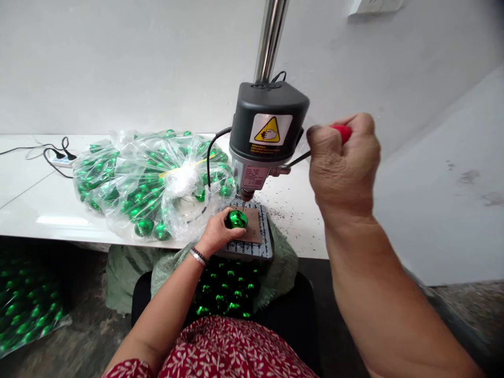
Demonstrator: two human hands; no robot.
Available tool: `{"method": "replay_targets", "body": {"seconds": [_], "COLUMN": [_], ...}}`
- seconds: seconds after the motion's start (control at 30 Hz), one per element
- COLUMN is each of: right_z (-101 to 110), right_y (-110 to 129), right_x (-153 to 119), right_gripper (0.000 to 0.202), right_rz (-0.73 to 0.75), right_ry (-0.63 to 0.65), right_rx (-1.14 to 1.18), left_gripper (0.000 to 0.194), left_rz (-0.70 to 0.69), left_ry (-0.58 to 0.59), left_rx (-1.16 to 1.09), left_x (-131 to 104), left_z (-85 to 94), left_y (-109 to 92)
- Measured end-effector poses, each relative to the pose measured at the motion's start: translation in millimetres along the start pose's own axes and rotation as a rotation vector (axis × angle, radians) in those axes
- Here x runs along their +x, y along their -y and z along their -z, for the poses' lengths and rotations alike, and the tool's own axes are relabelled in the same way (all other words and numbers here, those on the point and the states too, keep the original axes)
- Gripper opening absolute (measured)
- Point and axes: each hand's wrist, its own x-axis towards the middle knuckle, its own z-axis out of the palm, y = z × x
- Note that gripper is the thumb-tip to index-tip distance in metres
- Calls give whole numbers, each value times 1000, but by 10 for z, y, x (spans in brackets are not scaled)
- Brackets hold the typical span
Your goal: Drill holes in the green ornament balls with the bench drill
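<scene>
My left hand (219, 229) grips a shiny green ball (237, 219), its thumb and fingers at the ball's left side. The ball rests at a brown board (254, 227) on the drill press base (266, 247). Close above it is the thin drill bit (243, 206); I cannot tell whether the tip touches the ball. Raised at the right, my right hand (344, 163) is wrapped round the lever (301, 157) of the drill press (270, 123). Part of the lever's red knob (343, 133) shows between the fingers.
Clear plastic bags (137, 178) full of green balls lie on the white table (23, 205) at left. More green balls (226, 289) sit in a green woven sack (281, 262) below the base. A power strip (63, 159) with cords is at far left. Dark shavings are scattered near the base.
</scene>
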Motion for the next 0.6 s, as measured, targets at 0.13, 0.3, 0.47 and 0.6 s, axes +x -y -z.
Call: {"method": "replay_targets", "body": {"seconds": [0.13,0.3,0.47,0.6], "right_z": [-3,-34,-31,-19], "right_y": [24,-19,-7,1], "right_x": [37,5,14,10], "right_gripper": [16,22,23,24], "right_rz": [-5,69,92,86], "right_ry": [13,5,26,40], "right_rx": [-23,66,106,88], "left_gripper": [54,70,36,37], "left_rz": [-14,130,143,222], "left_ry": [275,373,247,289], "left_rx": [-67,23,164,301], "left_x": [-384,-787,-1127,-1380], "left_z": [256,442,354,76], "left_y": [-33,71,455,1065]}}
